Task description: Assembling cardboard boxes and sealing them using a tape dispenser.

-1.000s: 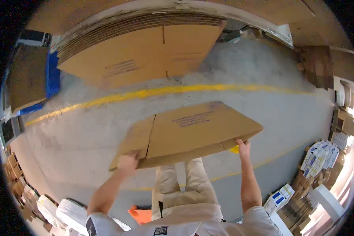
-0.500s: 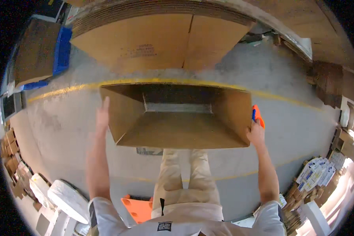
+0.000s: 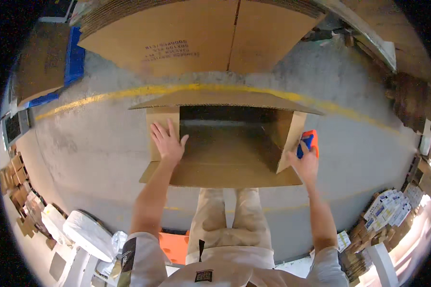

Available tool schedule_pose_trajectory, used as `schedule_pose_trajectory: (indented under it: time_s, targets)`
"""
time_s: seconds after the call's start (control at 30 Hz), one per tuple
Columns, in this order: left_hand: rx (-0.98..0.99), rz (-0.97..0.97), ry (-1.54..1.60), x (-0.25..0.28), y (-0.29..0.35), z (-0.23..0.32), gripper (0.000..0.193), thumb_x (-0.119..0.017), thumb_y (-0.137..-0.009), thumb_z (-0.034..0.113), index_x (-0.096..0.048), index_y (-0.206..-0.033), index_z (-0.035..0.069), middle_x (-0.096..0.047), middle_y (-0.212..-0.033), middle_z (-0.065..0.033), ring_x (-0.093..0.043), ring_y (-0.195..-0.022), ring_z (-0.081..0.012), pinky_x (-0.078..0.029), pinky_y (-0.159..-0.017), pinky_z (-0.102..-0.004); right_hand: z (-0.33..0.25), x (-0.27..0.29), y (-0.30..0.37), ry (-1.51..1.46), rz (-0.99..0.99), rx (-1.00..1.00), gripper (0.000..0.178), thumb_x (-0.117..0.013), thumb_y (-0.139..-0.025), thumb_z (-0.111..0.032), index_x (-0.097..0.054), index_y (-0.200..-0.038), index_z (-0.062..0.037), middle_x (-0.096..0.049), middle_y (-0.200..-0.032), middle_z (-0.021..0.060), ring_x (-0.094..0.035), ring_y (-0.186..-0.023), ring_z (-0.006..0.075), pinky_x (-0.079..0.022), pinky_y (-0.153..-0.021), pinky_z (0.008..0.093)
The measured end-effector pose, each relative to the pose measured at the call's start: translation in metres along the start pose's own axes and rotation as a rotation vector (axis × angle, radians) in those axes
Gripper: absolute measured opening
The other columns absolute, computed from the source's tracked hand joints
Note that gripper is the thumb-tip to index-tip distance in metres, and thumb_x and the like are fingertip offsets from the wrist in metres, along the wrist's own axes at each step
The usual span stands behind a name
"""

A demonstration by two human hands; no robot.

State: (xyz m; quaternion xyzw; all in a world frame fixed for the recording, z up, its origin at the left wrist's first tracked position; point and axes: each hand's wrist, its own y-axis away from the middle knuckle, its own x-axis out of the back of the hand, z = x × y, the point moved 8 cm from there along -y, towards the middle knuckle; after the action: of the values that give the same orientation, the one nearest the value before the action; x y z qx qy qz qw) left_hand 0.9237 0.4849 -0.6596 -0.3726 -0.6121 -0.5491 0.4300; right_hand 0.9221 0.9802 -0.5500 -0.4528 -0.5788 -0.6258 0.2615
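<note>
In front of my legs is a brown cardboard box (image 3: 225, 177), its open side facing me and its inside dark. The left short flap is folded inward, and my left hand (image 3: 168, 143) lies on it with fingers spread. My right hand (image 3: 305, 165) grips an orange-and-blue tape dispenser (image 3: 312, 139), partly hidden by the fingers. That hand is at the right short flap (image 3: 292, 134), which is bent partly inward. The far long flap stands out behind the opening, and the near long flap spreads toward me.
Beyond a yellow floor line (image 3: 191, 87) stands a stack of flat cardboard (image 3: 191, 38). Cardboard on a blue support (image 3: 74, 57) is at the far left. Wrapped white items (image 3: 86, 239) lie at the lower left, near an orange object (image 3: 173, 246). More cartons line the right side.
My left hand has moved from the box's outer left side onto its left flap. Both short flaps have turned inward, and the long flaps have spread outward. The right hand keeps the tape dispenser.
</note>
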Motion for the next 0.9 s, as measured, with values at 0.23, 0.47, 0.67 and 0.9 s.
schedule_pose_trajectory:
  time_s: [0.23,0.47,0.67,0.9]
  targets:
    - [-0.140,-0.134,-0.158,0.015,0.006,-0.012,0.082,-0.055,-0.095,0.053,-0.029,-0.155,0.004,-0.018,-0.156,-0.0352,-0.017,-0.145,-0.0532,-0.019,-0.119,-0.0579,0.047,-0.087,-0.053,-0.207,-0.279,-0.131,0.080,-0.089,-0.061,-0.055,-0.066,-0.123,-0.0095,-0.072,-0.112,0.0089,-0.068,-0.104,0.0282,-0.054,-0.088,0.0405]
    - [-0.425,-0.306,0.125,0.068,0.124,-0.026,0.091,-0.062,-0.088,0.059,-0.031,-0.154,0.003,-0.034,-0.153,-0.0298,-0.033,-0.144,-0.0416,-0.028,-0.115,-0.0560,0.053,-0.091,-0.064,-0.228,-0.123,-0.037,0.092,-0.089,-0.059,-0.056,-0.058,-0.134,-0.0117,-0.072,-0.114,0.0088,-0.069,-0.103,0.0285,-0.055,-0.086,0.0423]
    - [-0.409,-0.147,-0.010,0.078,0.001,-0.005,0.103,-0.056,-0.085,0.070,-0.022,-0.157,0.005,-0.021,-0.161,-0.0250,-0.019,-0.148,-0.0434,-0.018,-0.119,-0.0582,0.109,-0.148,-0.076,-0.506,-0.414,0.008,0.061,-0.080,-0.079,-0.049,-0.069,-0.119,-0.0044,-0.074,-0.107,0.0045,-0.069,-0.097,0.0172,-0.055,-0.084,0.0360]
    - [-0.163,-0.034,-0.072,0.042,-0.007,-0.022,0.096,-0.057,-0.089,0.062,-0.023,-0.155,0.002,-0.023,-0.160,-0.0242,-0.020,-0.148,-0.0444,-0.016,-0.119,-0.0583,0.077,-0.155,-0.039,-0.874,-0.405,-0.264,0.071,-0.067,-0.084,-0.064,-0.069,-0.118,-0.0012,-0.073,-0.104,0.0135,-0.069,-0.096,0.0247,-0.052,-0.087,0.0389]
